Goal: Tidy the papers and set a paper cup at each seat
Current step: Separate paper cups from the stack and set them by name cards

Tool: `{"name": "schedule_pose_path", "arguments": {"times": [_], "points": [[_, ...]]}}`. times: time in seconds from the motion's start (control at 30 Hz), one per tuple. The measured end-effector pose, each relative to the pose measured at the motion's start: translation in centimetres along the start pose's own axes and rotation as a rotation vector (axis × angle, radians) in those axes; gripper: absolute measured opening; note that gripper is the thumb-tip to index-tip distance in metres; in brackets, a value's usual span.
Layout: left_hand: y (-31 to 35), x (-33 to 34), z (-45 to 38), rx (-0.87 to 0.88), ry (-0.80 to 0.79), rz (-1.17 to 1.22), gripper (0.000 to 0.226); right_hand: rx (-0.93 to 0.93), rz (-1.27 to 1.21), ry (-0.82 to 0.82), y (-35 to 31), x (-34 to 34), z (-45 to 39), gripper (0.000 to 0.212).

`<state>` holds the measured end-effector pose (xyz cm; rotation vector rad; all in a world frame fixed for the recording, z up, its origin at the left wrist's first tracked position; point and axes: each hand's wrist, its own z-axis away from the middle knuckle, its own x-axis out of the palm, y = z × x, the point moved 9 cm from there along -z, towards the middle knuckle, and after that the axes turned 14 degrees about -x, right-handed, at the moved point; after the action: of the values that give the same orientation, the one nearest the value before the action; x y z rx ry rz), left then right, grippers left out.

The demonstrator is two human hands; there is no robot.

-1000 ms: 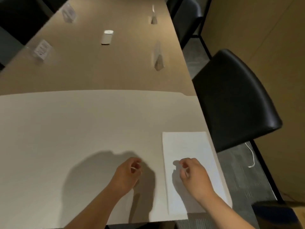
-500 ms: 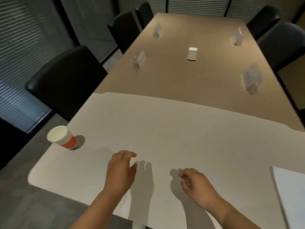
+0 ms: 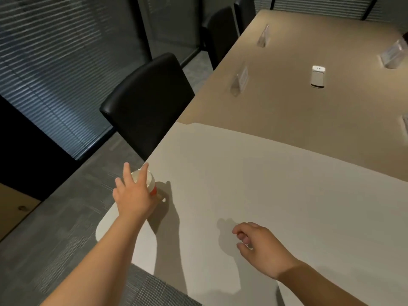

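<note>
A white paper cup (image 3: 150,181) with a red band near its base stands upright at the left edge of the pale table (image 3: 276,195). My left hand (image 3: 132,195) is over the cup from the near side. Its fingers are spread across the rim, and the thumb lies low by the cup's right side. I cannot tell whether it grips the cup. My right hand (image 3: 260,246) hovers just above the table near the front, fingers loosely curled, holding nothing. No papers are in this view.
A black chair (image 3: 145,102) stands at the table's left side, just beyond the cup, with more dark chairs (image 3: 220,34) farther back. On the tan far table (image 3: 309,111) stand clear name card holders (image 3: 239,81) and a small white device (image 3: 318,76).
The view has swung left, away from the white paper sheet at the right. My left hand has reached out to the cup at the table's left edge. The right hand stays low and curled.
</note>
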<state>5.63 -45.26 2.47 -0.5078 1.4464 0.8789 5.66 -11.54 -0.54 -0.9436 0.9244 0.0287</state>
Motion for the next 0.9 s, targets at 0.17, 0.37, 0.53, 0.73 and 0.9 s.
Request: {"name": "schedule_pose_path", "arguments": {"times": [0.17,0.37,0.53,0.73,0.9], "points": [[-0.4,3.0,-2.0,-0.030,-0.176,0.157,0.067,0.040,0.021,0.006,0.0,-0.4,-1.5,0.033],[3.4,2.4,1.8,0.194,-0.340,0.218,0.061,0.014,0.026,0.047,-0.4,-1.3,-2.1,0.039],[9.8,1.2,10.5,0.504,-0.690,0.406,0.080,-0.166,-0.056,0.133,-4.5,-5.5,-0.9,0.074],[16.6,-0.4,18.1,0.610,-0.971,0.590,0.091,-0.192,-0.030,0.281,-5.1,-10.0,6.1,0.037],[21.6,0.3,24.5,0.589,-1.098,0.721,0.078,-0.062,-0.189,0.521,-1.5,-13.0,15.0,0.016]]}}
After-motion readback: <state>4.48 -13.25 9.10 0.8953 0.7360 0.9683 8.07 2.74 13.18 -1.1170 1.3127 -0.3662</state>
